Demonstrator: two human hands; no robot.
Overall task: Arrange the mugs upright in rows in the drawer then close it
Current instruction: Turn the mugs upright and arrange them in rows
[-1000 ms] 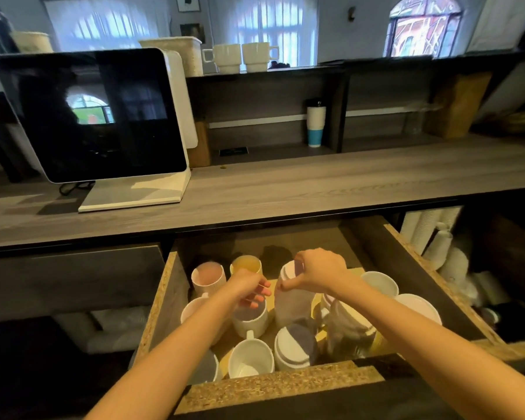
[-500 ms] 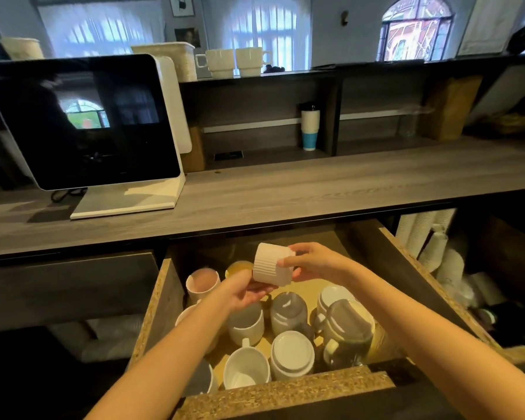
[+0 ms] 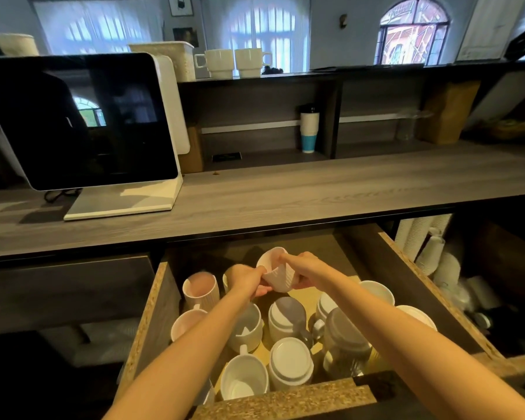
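An open chipboard drawer (image 3: 412,268) under the counter holds several white mugs. Both hands hold a ribbed white mug (image 3: 278,272) above the drawer's back half, its mouth tilted up and away. My left hand (image 3: 244,278) grips its lower left side; my right hand (image 3: 303,269) pinches its rim and right side. Below, upright mugs stand at the left, one a pinkish ribbed mug (image 3: 201,289). Upside-down mugs (image 3: 290,363) sit in the middle and right, partly hidden by my forearms.
A grey wooden counter (image 3: 315,192) overhangs the drawer's back. On it stands a dark screen (image 3: 73,122) on a white base. Two white cups (image 3: 234,63) sit on the upper shelf. Stacked paper cups (image 3: 428,247) fill the space right of the drawer.
The ribbed mug was lifted out of the drawer, lay sideways half a second ago, and has now turned so its mouth faces up. Both hands stayed on it.
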